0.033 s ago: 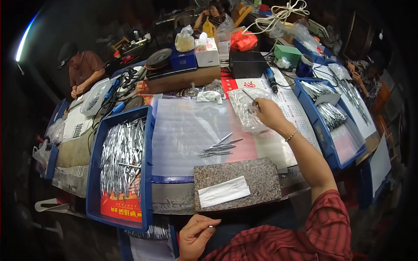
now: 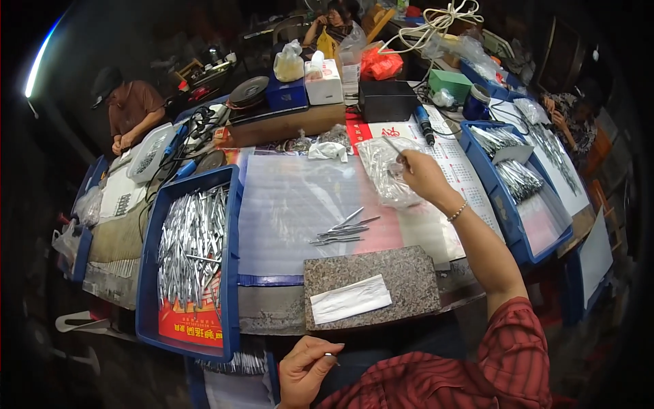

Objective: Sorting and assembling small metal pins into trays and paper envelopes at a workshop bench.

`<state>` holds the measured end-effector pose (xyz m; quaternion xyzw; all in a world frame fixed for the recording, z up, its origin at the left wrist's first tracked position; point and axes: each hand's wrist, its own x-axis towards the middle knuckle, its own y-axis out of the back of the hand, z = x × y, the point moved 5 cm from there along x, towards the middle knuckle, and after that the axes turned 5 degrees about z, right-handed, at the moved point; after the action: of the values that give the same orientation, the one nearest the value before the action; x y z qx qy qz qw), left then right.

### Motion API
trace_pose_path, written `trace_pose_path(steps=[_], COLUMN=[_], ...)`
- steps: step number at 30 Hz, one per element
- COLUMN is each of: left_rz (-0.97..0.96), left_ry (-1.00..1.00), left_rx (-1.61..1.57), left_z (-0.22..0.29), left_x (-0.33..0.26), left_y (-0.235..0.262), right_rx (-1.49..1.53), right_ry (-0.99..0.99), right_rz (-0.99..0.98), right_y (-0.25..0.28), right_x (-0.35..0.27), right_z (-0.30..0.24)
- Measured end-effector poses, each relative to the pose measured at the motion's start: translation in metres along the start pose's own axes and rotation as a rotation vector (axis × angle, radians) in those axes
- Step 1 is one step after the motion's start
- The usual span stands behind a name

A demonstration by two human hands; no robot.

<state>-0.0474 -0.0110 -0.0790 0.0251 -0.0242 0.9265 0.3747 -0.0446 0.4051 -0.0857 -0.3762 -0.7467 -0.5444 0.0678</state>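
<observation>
My right hand (image 2: 417,172) is closed on a thin grey metal rod (image 2: 392,144), which slants up and left over a crumpled clear plastic bag (image 2: 387,178). At the bench's front edge my left hand (image 2: 306,371) pinches a small metal piece (image 2: 332,356); only its end shows between thumb and forefinger. In front of that hand lies a speckled stone slab (image 2: 415,279) with a folded white paper (image 2: 351,300) on top. Just beyond the slab, several slim silvery metal rods (image 2: 344,232) rest loosely on a plastic-covered sheet (image 2: 286,204).
A blue bin (image 2: 235,273) full of silvery rods stands at left. Another blue bin (image 2: 501,225) with bundled rods is at right. Along the back are a white tissue box (image 2: 323,85), a black box (image 2: 388,102) and a blue-black power tool (image 2: 424,126). Other people sit around.
The rod in my right hand is tilted slightly differently. The piece in my left hand has turned a little. Otherwise the scene looks the same.
</observation>
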Motion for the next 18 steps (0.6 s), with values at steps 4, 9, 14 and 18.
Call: trace_pose_path(steps=[4, 9, 14, 18], left_rz=[0.058, 0.117, 0.084, 0.07], left_ry=[-0.016, 0.305, 0.363, 0.345], left_rx=[-0.045, -0.359, -0.649, -0.694], left_z=[-0.017, -0.032, -0.052, -0.053], left_x=[-0.001, 0.002, 0.01, 0.008], left_y=[0.003, -0.018, -0.039, -0.04], right_rx=[0.433, 1.03, 1.276, 1.184], right_ry=[-0.17, -0.495, -0.592, -0.458], right_rz=[0.153, -0.18, -0.337, -0.34], right_y=[0.049, 0.064, 0.048, 0.033], right_x=[-0.024, -0.124, -0.193, -0.21], right_z=[-0.049, -0.128, -0.159, -0.157])
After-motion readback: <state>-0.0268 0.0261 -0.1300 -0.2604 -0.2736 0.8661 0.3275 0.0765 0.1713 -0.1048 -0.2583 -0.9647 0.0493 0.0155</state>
